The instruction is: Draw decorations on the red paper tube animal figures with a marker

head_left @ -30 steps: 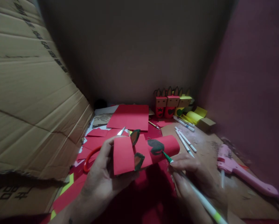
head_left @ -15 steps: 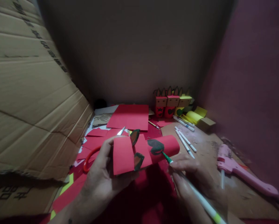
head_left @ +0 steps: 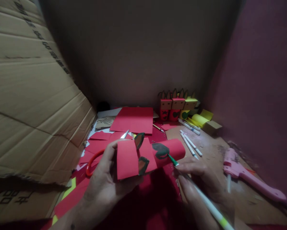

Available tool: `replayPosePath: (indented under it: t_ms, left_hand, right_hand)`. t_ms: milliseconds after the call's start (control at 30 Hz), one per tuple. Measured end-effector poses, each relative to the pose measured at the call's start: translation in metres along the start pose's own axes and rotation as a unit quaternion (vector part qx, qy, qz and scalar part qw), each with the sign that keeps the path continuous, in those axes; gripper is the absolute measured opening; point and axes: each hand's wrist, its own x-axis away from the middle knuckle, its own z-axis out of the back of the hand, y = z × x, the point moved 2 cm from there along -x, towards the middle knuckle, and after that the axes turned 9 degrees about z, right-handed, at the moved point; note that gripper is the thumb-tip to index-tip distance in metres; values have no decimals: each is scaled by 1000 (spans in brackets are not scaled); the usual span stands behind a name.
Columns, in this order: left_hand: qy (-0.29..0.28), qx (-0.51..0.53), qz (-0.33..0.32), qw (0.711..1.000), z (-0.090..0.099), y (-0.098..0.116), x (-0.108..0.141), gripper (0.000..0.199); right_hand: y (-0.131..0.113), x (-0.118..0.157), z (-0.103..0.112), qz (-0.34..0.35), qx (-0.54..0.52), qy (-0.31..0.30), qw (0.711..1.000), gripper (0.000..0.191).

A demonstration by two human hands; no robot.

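Observation:
My left hand (head_left: 110, 172) is wrapped round the boxy head end of a red paper animal figure (head_left: 147, 147), which lies sideways in the air. Two brown ears with dark edges stick out from its head. On the red tube body is a dark green heart (head_left: 160, 150). My right hand (head_left: 201, 182) grips a white marker pen (head_left: 205, 201) with a green tip, which touches the heart's lower right edge. Under my left wrist, red-handled scissors (head_left: 92, 164) lie partly hidden among red paper.
Similar red and yellow animal figures (head_left: 178, 105) stand at the back. White markers (head_left: 190, 143), a yellow tube with a cardboard box (head_left: 207, 123) and a pink glue gun (head_left: 249, 177) lie on the right. Red sheets (head_left: 134, 119) lie behind my hands; a large cardboard panel (head_left: 33, 95) rises at left.
The marker tip has shifted very slightly right and up along the heart's edge. The paper figure has moved a touch to the right in my left hand.

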Motion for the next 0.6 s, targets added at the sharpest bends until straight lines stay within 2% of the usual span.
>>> replayPosePath:
  t_ms: [200,400,600]
  left_hand:
    - [19,6,28,999,-5,4,6,63]
    - [-13,-18,-19,1000,2,-3,-2,64]
    - [4,1,-2,1000,-1,-1,0,63]
  right_hand:
    - [-2,-1,0,4,-4,-8,1000,18]
    - [-2,-2,-1,13,17,-4,1000,17]
    - [-2,-1,0,20,10,-19,1000,15]
